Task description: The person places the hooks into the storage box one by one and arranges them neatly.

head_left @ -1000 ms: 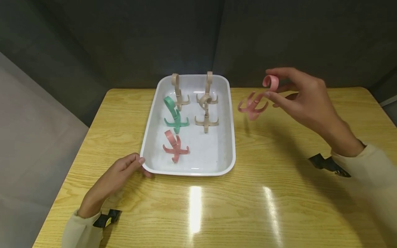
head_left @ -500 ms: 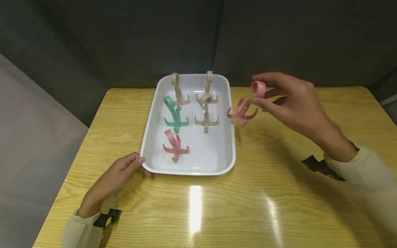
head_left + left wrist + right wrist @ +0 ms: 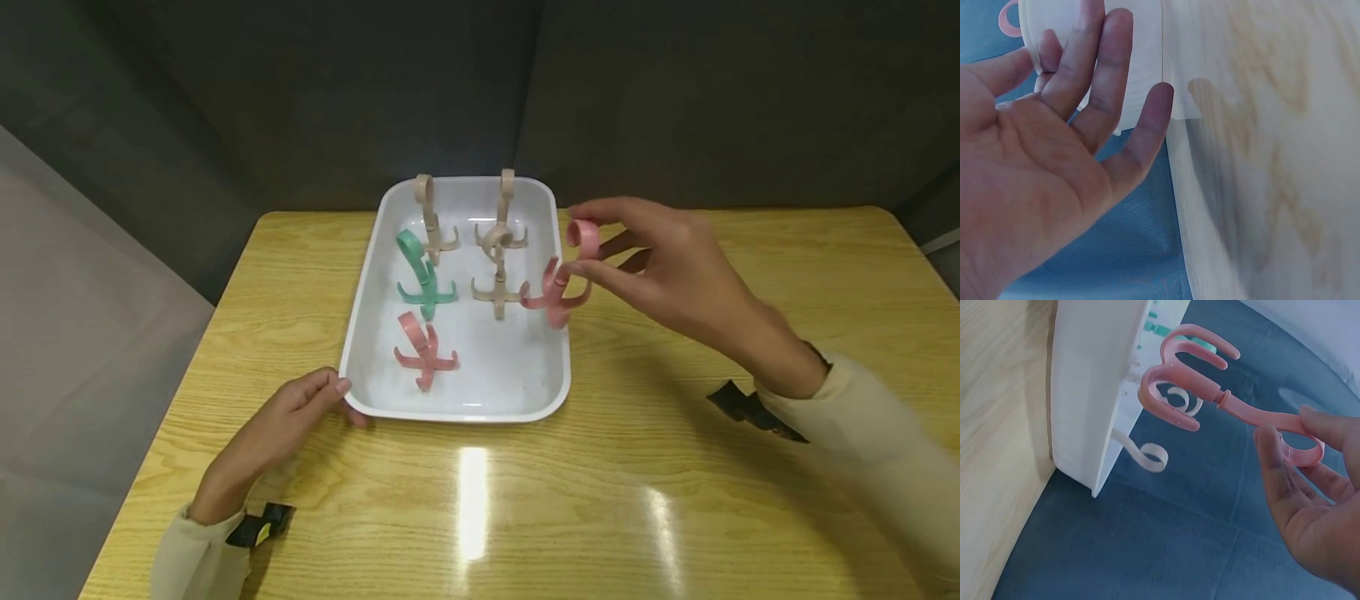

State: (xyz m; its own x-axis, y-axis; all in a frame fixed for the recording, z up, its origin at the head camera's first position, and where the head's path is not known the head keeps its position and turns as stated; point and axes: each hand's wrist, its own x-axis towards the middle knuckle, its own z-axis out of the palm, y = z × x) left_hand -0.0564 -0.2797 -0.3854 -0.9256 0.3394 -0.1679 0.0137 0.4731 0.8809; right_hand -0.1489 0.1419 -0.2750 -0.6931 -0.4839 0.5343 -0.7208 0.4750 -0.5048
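Note:
In the head view my right hand pinches a pink plastic hanging hook by its curled top, thumb against several fingers. Its four-pronged end, pointing down and left, overlaps the right wall of a white tray. The right wrist view shows this pink hook with its prongs bare. At the tray's near left corner my left hand grips the rim, thumb on top and fingers below. Inside stand a green hook, another pink hook and three beige hooks, one in the right middle.
The tray stands on a yellow wood-grain table, close to its back edge. A dark curtain hangs behind it, and a pale grey cloth lies beyond the left edge. The tray's near right part shows bare floor.
My right hand has carried the pink hook left and toward me, from beside the tray to over its right rim. The left hand has stayed at the corner.

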